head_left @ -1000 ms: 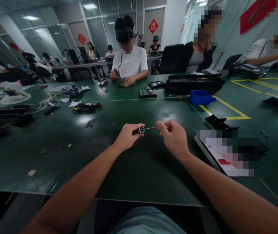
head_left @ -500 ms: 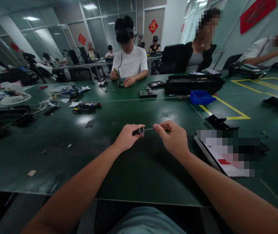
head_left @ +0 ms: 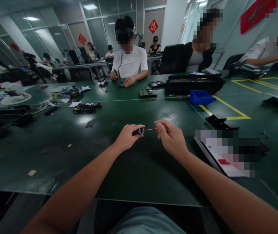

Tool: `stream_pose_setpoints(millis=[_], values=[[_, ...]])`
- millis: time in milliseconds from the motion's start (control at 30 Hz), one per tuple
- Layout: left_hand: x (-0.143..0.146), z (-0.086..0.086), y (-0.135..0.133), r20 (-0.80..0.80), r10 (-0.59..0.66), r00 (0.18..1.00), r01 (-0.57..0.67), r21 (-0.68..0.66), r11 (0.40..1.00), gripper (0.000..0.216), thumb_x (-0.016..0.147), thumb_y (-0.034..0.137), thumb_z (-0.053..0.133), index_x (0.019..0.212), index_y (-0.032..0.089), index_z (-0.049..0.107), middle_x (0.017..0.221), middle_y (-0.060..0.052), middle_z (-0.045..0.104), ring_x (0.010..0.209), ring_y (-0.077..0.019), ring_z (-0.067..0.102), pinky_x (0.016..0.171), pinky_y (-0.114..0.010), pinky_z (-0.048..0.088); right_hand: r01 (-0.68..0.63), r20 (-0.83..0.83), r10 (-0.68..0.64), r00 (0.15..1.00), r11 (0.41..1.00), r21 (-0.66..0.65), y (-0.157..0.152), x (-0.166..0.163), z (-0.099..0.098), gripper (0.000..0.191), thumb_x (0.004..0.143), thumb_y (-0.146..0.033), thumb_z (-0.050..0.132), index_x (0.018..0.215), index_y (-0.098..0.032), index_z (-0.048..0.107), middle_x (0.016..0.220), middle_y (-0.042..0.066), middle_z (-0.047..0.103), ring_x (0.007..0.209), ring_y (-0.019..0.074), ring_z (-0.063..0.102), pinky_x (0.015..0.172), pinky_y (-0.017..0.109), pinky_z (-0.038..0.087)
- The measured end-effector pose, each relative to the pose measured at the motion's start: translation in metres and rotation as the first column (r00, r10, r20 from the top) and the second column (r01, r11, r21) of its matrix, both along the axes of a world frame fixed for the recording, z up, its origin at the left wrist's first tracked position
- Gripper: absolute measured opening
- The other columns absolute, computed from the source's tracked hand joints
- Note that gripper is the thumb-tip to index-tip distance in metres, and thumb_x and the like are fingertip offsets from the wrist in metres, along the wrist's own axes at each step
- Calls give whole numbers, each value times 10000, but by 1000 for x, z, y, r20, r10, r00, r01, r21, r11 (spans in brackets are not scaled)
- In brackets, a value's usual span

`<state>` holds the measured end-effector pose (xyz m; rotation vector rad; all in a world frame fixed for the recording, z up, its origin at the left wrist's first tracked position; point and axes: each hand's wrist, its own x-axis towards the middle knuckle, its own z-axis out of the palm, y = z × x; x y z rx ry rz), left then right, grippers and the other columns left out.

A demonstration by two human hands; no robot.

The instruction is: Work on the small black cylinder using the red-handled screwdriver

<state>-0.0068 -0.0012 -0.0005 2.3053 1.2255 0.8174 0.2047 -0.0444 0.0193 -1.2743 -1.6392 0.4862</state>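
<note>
A: Entry, centre of frame. Left hand (head_left: 127, 137) is closed around a small black cylindrical part (head_left: 139, 131); its silver-ringed end faces right, just past the thumb and fingertips.

B: Right hand?

A: Right hand (head_left: 171, 138) is curled, thumb and forefinger pinched on a thin screwdriver (head_left: 153, 129) with a red collar. The shaft runs level to the left and its tip meets the ringed end of the part. So the part lies directly left of the right hand, joined to it by the shaft.

B: Height?

A: Both held just above the green bench (head_left: 134, 165); contact with it cannot be told.

B: Surroundings?

A: Blue bin (head_left: 200, 97) upper right; black cable coil (head_left: 84, 109) upper left.
</note>
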Motion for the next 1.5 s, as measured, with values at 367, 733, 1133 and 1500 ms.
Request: stream_pose_setpoints(millis=[367,733,1133,1500], values=[[-2,-4,3,29,-17,999,17,14,1000,386,888,259,727,1270,265,674,1190,-52,717,1093,-250,634,1002,-436,434,-35,-26,36,999,999,25,-3,-2,-2,280,1003,-349,439,1076,-228,680,741,12,644,668,180,606,652,328,451],[-3,-2,4,179,-69,981,66,26,997,396,887,203,716,1276,250,662,1254,-56,685,1174,-227,616,1051,-415,434,-123,-704,0,710,985,-124,15,-7,-16,260,897,-472,640,936,-216,669,839,25,684,759,171,647,787,362,551],[-6,-2,7,-82,-11,997,12,13,1000,391,919,247,679,1307,284,640,1240,-50,694,1173,-257,602,1101,-535,349,32,-633,-138,762,984,-175,19,-4,-25,256,926,-476,595,903,-225,638,808,10,665,708,158,616,689,325,523],[-4,-5,6,-142,-44,989,46,10,999,386,913,273,680,1298,285,657,1185,-60,704,1149,-268,599,1082,-546,341,66,-116,-65,991,998,4,5,-6,-11,222,1007,-403,461,973,-225,590,832,51,707,778,210,670,740,363,493]])
